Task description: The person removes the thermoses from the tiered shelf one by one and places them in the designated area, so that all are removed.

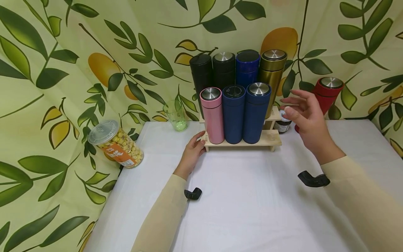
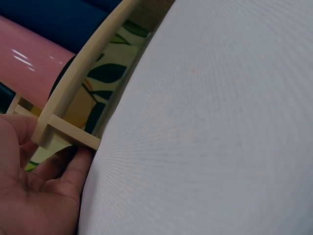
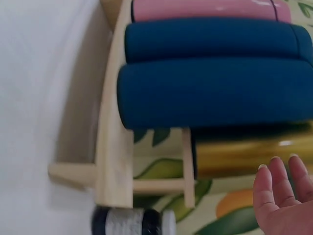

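Note:
A two-tier wooden rack (image 1: 267,138) holds several tall thermos bottles. On its front step stand a pink thermos (image 1: 212,119) and two blue ones, the middle thermos (image 1: 233,117) with a black lid and the right thermos (image 1: 258,115) with a silver lid. My left hand (image 1: 192,150) grips the rack's left end, thumb by the step (image 2: 63,93) and fingers round the leg (image 2: 73,132). My right hand (image 1: 310,122) is in the air right of the rack, fingers spread and nothing in it. Behind it, a red thermos (image 1: 327,92) is partly hidden.
On the back step are two black thermoses (image 1: 201,71), a glossy blue thermos (image 1: 247,68) and a gold thermos (image 1: 272,70). A small dark jar (image 1: 282,126) sits by the rack's right end. Leftward are a green glass (image 1: 176,117) and a snack tub (image 1: 118,145).

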The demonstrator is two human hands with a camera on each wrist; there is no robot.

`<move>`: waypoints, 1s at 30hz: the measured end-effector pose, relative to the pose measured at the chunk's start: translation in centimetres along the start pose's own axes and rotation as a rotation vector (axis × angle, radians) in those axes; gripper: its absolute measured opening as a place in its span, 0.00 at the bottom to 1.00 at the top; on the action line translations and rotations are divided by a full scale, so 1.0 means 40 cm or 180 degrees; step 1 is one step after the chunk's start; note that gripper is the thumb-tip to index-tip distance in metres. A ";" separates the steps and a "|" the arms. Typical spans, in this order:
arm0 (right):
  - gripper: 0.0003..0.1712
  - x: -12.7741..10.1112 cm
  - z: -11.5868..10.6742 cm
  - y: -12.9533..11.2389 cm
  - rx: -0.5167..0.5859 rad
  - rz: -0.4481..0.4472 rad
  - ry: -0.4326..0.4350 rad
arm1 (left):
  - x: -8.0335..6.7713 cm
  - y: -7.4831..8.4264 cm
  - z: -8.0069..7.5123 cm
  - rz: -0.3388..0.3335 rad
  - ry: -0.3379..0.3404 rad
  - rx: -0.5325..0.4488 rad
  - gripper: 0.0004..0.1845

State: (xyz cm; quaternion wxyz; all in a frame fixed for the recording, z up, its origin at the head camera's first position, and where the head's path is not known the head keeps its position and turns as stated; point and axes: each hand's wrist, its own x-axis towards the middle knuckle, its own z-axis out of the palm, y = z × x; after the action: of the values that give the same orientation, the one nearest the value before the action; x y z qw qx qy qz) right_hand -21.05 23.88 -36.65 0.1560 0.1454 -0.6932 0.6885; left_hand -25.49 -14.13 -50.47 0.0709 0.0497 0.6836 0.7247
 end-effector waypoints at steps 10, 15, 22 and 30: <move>0.34 -0.013 0.070 0.028 -0.0236 0.0160 -0.0240 | -0.013 0.002 0.001 0.0006 -0.0014 0.0065 0.26; 0.36 -0.009 0.086 0.038 -0.0286 0.0255 -0.0253 | -0.017 0.005 0.002 0.0012 -0.0010 0.0099 0.26; 0.43 0.016 0.099 0.039 -0.0616 0.0501 -0.0263 | 0.003 0.018 0.011 0.0121 -0.0026 0.0096 0.26; 0.50 0.012 0.130 0.071 -0.0746 0.0638 -0.0121 | 0.001 0.004 0.004 0.0015 0.0017 0.0119 0.26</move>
State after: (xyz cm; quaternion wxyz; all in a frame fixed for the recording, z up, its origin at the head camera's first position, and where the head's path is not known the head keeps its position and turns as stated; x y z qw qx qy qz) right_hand -22.77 18.71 -39.05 0.0892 0.0692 -0.7827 0.6121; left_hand -25.52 -14.00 -50.32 0.0664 0.0508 0.6971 0.7121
